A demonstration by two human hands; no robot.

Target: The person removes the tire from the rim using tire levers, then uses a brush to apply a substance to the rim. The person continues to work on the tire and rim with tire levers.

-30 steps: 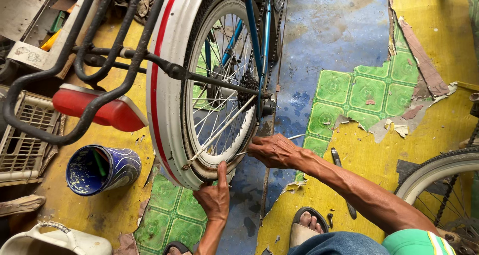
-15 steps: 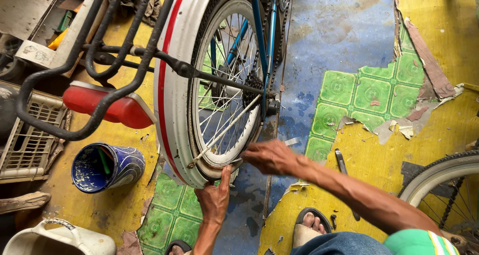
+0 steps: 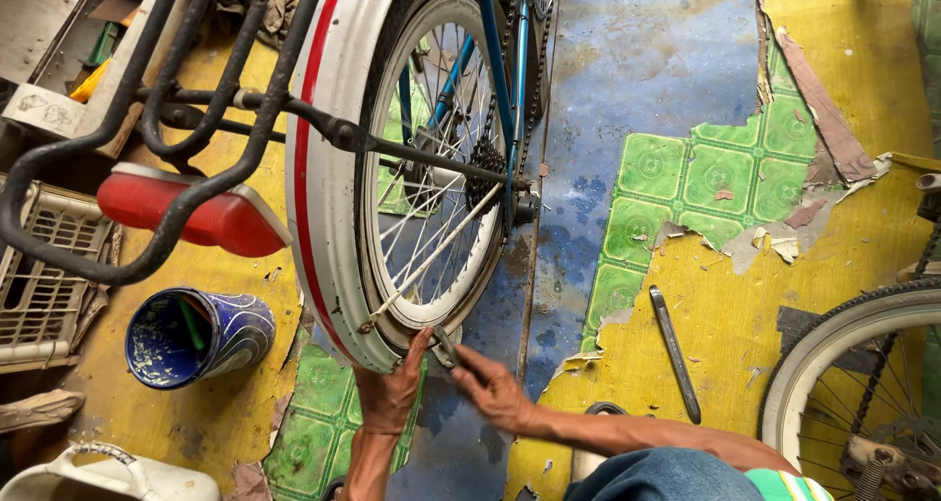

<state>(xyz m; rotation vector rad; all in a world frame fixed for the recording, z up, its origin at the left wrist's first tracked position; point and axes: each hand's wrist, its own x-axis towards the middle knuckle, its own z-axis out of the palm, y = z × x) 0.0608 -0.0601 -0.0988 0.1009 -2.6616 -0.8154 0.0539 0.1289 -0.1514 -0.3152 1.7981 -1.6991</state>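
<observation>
A: Head view, nearest first: the left hand (image 3: 390, 395) is cupped against the near edge of the bicycle rear wheel (image 3: 412, 168), fingers wrapped on the white rim (image 3: 431, 317) where the white-and-red mudguard (image 3: 319, 207) ends. The right hand (image 3: 493, 388) pinches a small metal tool (image 3: 446, 347) just beside that rim. I judge it a spoke wrench, though it is too small to be sure.

B: What could go wrong?

A: The tool sits between thumb and fingertips only, so I would guess it could slip off the nipple and round it. The fingers of the left hand lie close to the spokes (image 3: 431, 236); if the wheel turned, they could be caught. The bare foot in a sandal (image 3: 595, 418) is near too, right under the work.

B: Counts?

A: Two hands, one small tool. On the floor (image 3: 725, 315): one long flat metal bar (image 3: 675, 352) to the right, apart from the hands, and one blue patterned cup (image 3: 196, 336) on its side to the left. One red reflector (image 3: 191, 212) under one black rear rack (image 3: 147, 128). One sprocket cluster (image 3: 484, 160) with one chain (image 3: 531, 79) farther off. A second wheel (image 3: 863, 374) shows at the right edge, so two wheels in all. One plastic crate (image 3: 44, 266) at far left.
</observation>
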